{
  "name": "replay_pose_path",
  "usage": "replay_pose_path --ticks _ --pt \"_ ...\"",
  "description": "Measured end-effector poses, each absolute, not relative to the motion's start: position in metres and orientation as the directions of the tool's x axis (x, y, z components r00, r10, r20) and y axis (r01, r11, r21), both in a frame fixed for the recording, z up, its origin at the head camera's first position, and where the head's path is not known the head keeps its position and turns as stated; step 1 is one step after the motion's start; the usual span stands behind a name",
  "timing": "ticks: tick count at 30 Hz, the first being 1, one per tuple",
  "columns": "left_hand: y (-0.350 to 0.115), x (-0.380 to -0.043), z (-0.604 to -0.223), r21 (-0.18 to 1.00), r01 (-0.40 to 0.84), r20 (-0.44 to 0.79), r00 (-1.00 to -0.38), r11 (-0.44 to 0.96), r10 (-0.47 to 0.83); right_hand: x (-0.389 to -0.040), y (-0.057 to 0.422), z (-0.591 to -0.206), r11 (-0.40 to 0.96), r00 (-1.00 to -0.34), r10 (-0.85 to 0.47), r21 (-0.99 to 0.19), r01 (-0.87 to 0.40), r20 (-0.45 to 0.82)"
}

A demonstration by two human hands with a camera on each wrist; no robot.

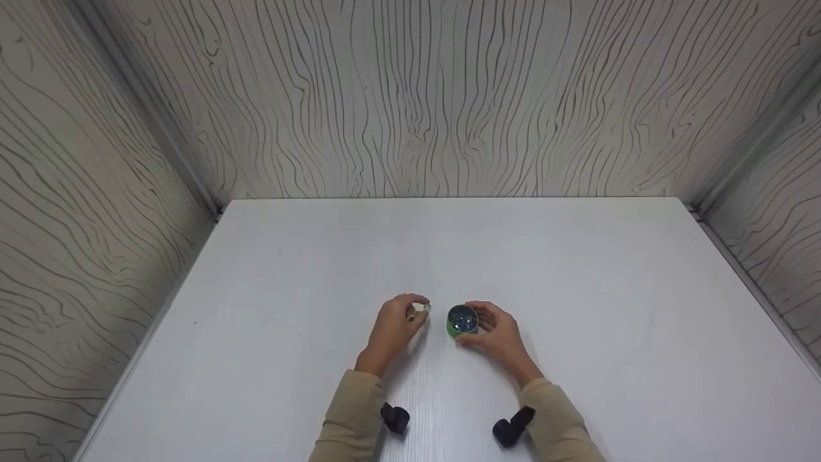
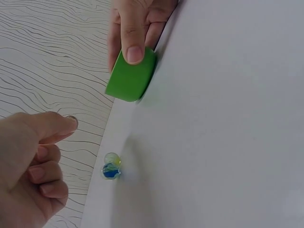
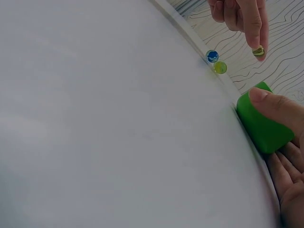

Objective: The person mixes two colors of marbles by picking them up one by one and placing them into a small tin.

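My left hand (image 1: pixel 394 326) pinches a small yellow-and-dark striped marble (image 3: pixel 258 51) between thumb and forefinger, above the white table. Below that hand, two clear glass marbles lie side by side on the tabletop: a blue-swirled one (image 2: pixel 110 171) and a yellow-green one (image 2: pixel 113 158). To the right, my right hand (image 1: pixel 501 337) grips a small green cup (image 2: pixel 132 78), thumb on the near side and fingers round the far side. The cup stands upright on the table; its dark inside shows glinting spots in the head view, too small to make out.
The white table (image 1: pixel 308 256) reaches back to a wood-grain patterned wall (image 1: pixel 410 96), with similar panels at left and right. A black wrist camera (image 1: pixel 396 419) sits on the left sleeve and another black camera (image 1: pixel 510 430) on the right.
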State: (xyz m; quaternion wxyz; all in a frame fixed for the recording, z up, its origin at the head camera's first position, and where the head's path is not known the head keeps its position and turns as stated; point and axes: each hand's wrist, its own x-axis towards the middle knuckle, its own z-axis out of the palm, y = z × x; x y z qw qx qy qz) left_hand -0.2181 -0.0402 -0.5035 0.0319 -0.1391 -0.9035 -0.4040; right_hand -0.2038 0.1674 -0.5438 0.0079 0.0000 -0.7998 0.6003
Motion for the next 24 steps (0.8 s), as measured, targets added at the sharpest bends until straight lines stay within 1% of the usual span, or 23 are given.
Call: replay_pose_path --ticks 9,18,24 --pt "-0.037 -0.2151 -0.5014 0.718 0.278 0.168 -0.959 0.638 0.229 -0.2033 0.1671 -0.5435 0.283 -1.0 0.008 -0.959 0.0 0.003" --pt "-0.0343 -0.2137 -0.5007 0.706 0.348 0.231 -0.936 0.617 0.264 -0.203 0.1682 -0.542 0.279 -1.0 -0.006 -0.96 -0.006 0.005" --pt "-0.0314 -0.2122 -0.4993 0.714 0.319 0.202 -0.946 0.623 0.253 -0.2038 0.1687 -0.5419 0.268 -1.0 0.0 -0.963 0.004 -0.004"
